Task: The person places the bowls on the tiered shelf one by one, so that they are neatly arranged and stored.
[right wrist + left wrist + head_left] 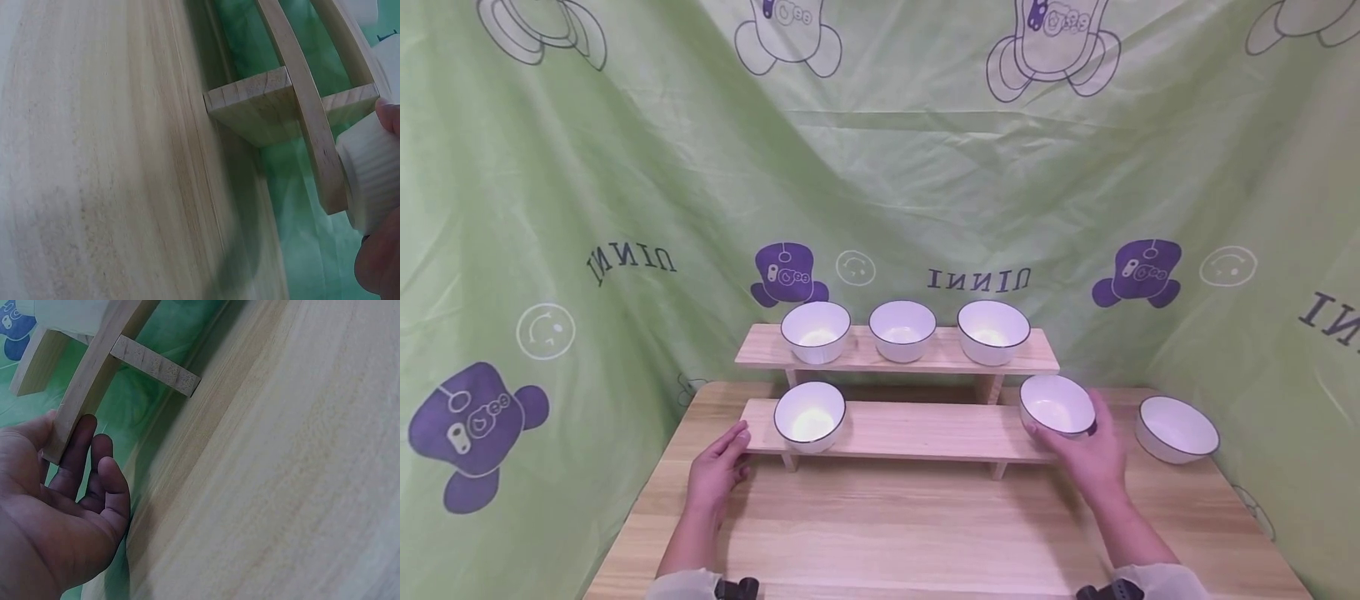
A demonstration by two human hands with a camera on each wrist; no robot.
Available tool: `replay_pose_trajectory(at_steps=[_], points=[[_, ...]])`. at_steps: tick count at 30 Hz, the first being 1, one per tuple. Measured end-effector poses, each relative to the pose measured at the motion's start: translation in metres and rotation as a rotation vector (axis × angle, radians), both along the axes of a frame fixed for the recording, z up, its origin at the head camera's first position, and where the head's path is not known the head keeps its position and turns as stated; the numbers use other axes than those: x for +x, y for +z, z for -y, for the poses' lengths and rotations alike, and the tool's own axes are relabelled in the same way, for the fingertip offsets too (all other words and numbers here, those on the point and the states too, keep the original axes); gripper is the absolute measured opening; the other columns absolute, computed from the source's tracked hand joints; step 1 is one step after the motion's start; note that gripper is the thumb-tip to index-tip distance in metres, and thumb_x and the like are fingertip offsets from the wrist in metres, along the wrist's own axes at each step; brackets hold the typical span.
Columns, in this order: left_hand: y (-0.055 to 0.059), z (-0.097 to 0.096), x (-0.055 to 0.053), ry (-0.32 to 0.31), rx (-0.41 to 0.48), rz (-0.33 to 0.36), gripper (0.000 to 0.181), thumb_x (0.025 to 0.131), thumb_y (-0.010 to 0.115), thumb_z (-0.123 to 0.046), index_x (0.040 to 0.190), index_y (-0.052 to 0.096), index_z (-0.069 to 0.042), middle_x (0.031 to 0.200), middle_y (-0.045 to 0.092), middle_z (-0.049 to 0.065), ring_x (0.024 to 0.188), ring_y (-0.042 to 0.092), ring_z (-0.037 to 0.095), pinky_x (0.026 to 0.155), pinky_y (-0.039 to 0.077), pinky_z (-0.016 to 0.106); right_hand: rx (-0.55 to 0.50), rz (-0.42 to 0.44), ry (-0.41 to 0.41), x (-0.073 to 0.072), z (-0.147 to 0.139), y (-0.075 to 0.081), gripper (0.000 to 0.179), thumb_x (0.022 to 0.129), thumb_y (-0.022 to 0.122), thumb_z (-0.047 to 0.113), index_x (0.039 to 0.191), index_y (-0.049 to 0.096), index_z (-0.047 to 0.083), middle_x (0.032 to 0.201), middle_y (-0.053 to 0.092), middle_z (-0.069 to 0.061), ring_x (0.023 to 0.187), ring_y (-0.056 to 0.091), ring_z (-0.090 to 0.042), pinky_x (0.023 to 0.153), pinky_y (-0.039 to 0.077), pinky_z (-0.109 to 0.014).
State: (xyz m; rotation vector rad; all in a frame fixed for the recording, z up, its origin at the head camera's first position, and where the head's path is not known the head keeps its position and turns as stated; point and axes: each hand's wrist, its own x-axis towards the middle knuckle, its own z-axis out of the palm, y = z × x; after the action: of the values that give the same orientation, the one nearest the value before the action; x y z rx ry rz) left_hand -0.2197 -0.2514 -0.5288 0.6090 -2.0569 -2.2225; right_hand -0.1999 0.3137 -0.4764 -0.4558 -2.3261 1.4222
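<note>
My left hand [715,471] grips the left end of the lower wooden shelf [917,429], thumb on top and fingers beneath, as the left wrist view shows the hand [69,506] up close. A white bowl with a dark rim [809,417] stands near that end. At the shelf's right end my right hand [1090,454] holds another white bowl [1057,405], its thumb on the near side and fingers round the right side. The right wrist view shows this bowl's ribbed side [369,175] against the shelf end, with only part of the hand [378,262] visible.
Behind stands a higher wooden shelf [857,358] bearing a left bowl [816,332], a middle bowl [902,331] and a right bowl [993,332]. One more bowl [1177,429] sits on the wooden table [880,525] at right. A green printed curtain [895,192] hangs around the table.
</note>
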Motion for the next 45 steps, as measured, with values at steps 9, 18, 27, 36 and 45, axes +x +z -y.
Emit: replay_pose_trajectory(at_steps=[9,18,27,36,45], points=[[0.001,0.000,-0.002,0.014,-0.001,0.001,0.065,0.094,0.077,-0.045,0.149,0.057,-0.017,0.148,0.056,0.006,0.099,0.067,0.010,0.080,0.061,0.028,0.008,0.014,0.011,0.004,0.012,0.002,0.129,0.063,0.102,0.041,0.165,0.026,0.014,0.162,0.037,-0.024,0.148,0.034,-0.044,0.120,0.030,-0.062],[0.001,0.000,-0.003,0.007,-0.005,-0.005,0.065,0.094,0.077,-0.044,0.149,0.057,-0.015,0.151,0.053,0.009,0.098,0.068,0.010,0.078,0.061,0.027,-0.001,-0.023,0.050,0.006,0.026,0.003,0.123,0.065,0.102,0.036,0.162,0.032,0.009,0.159,0.041,-0.024,0.147,0.037,-0.041,0.120,0.033,-0.059],[0.002,0.000,-0.003,-0.003,-0.004,-0.001,0.066,0.094,0.076,-0.046,0.150,0.056,-0.016,0.152,0.053,0.008,0.098,0.068,0.009,0.080,0.060,0.027,-0.024,-0.037,0.075,0.010,0.041,0.002,0.124,0.063,0.103,0.032,0.162,0.032,0.010,0.158,0.042,-0.025,0.144,0.040,-0.043,0.119,0.033,-0.060],[0.002,0.001,-0.002,-0.002,-0.010,-0.001,0.066,0.095,0.075,-0.045,0.150,0.056,-0.015,0.155,0.050,0.008,0.098,0.067,0.008,0.080,0.060,0.027,-0.038,-0.036,0.098,0.011,0.056,-0.001,0.124,0.062,0.103,0.033,0.162,0.034,0.011,0.157,0.044,-0.023,0.143,0.041,-0.042,0.119,0.033,-0.060],[0.001,0.000,-0.001,0.002,-0.006,0.000,0.066,0.094,0.076,-0.046,0.149,0.057,-0.016,0.151,0.054,0.009,0.098,0.069,0.009,0.080,0.060,0.027,-0.039,-0.053,0.113,0.008,0.069,-0.006,0.122,0.061,0.103,0.032,0.161,0.036,0.010,0.155,0.045,-0.024,0.140,0.044,-0.040,0.118,0.035,-0.058]])
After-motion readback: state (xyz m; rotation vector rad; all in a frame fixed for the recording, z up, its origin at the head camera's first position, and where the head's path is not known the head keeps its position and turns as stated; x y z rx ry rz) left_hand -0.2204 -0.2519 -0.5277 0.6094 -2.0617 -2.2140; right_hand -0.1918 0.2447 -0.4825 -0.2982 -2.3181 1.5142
